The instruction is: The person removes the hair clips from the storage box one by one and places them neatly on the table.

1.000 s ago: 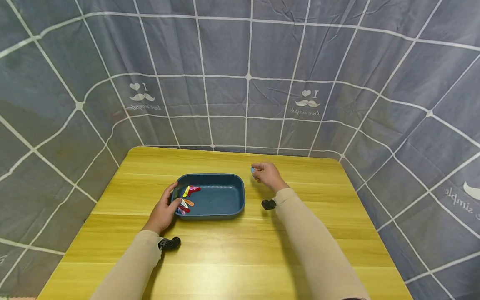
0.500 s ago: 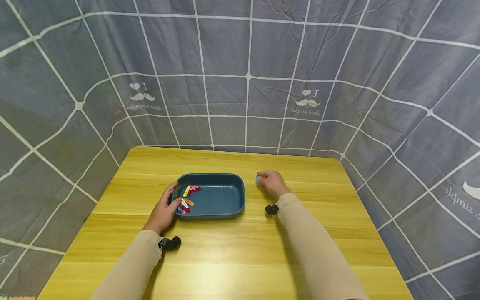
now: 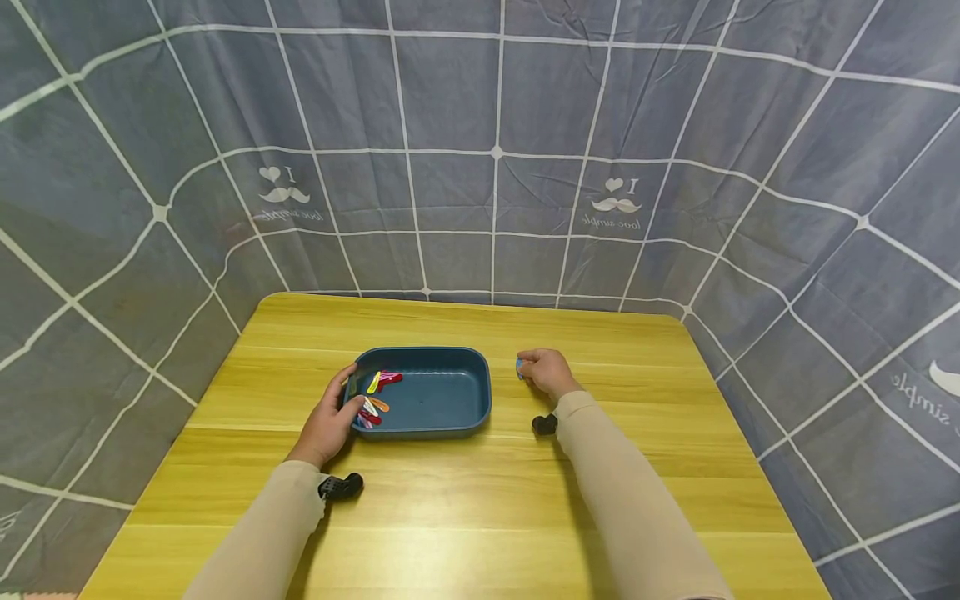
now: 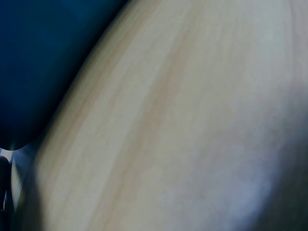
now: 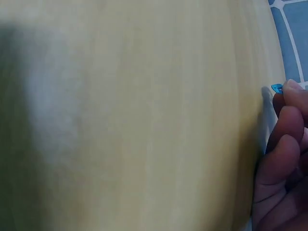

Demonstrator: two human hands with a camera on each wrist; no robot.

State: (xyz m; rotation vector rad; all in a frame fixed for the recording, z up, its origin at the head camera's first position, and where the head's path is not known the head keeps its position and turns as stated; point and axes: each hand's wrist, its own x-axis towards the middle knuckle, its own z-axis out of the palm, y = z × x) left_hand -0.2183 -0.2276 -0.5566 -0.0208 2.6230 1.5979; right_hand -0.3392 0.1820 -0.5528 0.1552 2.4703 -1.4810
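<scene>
A dark blue rectangular basin (image 3: 442, 400) stands on the table, and its outer wall also fills the upper left of the left wrist view. My left hand (image 3: 328, 421) grips the basin's left end, thumb over the rim. Several colourful snap hair clips lie inside at that end, among them a yellow clip (image 3: 373, 383), a red clip (image 3: 390, 381) and an orange clip (image 3: 380, 405). Right of the basin, my right hand (image 3: 550, 372) pinches a small blue hair clip (image 5: 276, 88) between thumb and fingertips, which hide most of it.
The wood-grain table (image 3: 442, 517) runs in front of and around the basin. A grey curtain (image 3: 450, 192) with white grid lines hangs behind the table's back edge and along both sides.
My right hand has moved a little to the right and nearer to me, with the blue hair clip still pinched. My left hand and the basin have stayed in place.
</scene>
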